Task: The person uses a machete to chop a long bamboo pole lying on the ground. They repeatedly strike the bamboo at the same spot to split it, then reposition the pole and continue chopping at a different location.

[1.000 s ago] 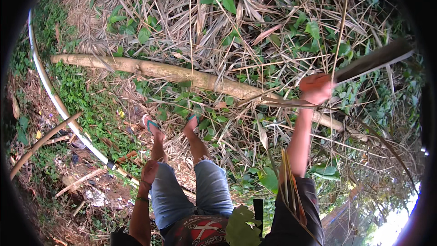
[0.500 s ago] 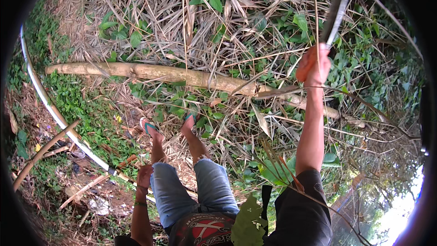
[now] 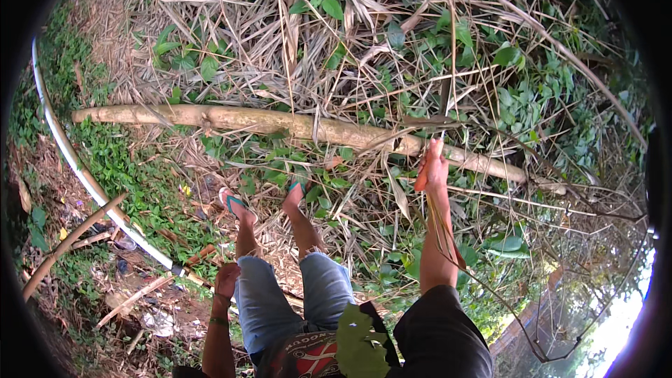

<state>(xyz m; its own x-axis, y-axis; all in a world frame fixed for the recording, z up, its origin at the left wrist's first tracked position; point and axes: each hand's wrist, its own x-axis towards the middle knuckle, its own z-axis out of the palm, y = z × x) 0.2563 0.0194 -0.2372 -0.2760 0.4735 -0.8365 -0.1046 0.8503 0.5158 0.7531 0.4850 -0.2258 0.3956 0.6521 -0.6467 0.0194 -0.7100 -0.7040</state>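
Observation:
My right hand (image 3: pixel 434 168) is wrapped around the orange handle of a machete. Its dark blade (image 3: pixel 446 98) points away from me, level with the far edge of a fallen bamboo pole (image 3: pixel 266 120). Thin dry stems cross in front of the blade and hide part of it. The pole lies crosswise on the ground beyond my feet, with a notch or split near my right hand. My left hand (image 3: pixel 226 280) hangs beside my left thigh, its fingers curled in, and nothing shows in it.
Dry bamboo leaves and green plants cover the ground. A white pipe (image 3: pixel 84 178) curves along the left, with a stick (image 3: pixel 77 241) leaning across it. A thin branch (image 3: pixel 553 42) and twigs hang at right. Litter (image 3: pixel 159 322) lies at lower left.
My right hand has swung down and to the left with the machete, from high at the right to beside the bamboo pole. My left hand has hardly moved.

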